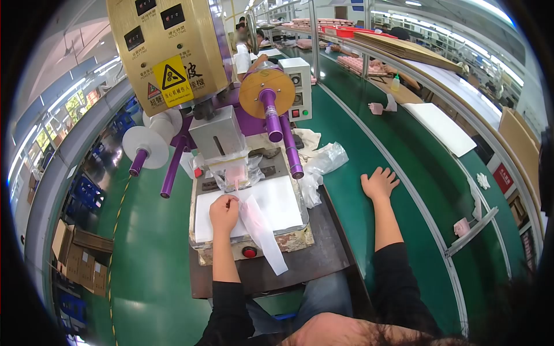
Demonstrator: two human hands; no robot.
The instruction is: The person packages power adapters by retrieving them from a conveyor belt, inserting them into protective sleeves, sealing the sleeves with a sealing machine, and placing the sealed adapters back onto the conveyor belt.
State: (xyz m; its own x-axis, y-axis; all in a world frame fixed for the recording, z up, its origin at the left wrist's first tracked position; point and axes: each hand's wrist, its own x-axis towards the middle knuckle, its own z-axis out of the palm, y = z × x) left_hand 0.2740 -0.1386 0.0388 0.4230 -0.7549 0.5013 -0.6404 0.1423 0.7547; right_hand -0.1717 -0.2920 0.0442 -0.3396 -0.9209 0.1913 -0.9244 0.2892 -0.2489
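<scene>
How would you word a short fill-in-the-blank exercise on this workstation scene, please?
1. The person's ____ hand is over the white sheet.
2. The other hand is spread over a ____ surface.
3. The large warning sign on the machine has a ____ background.
4. The round button at the front of the base is ____.
Missing words: left; green; yellow; red.

Bright light from ceiling tubes and windows, strong fisheye curvature, black corners.
</scene>
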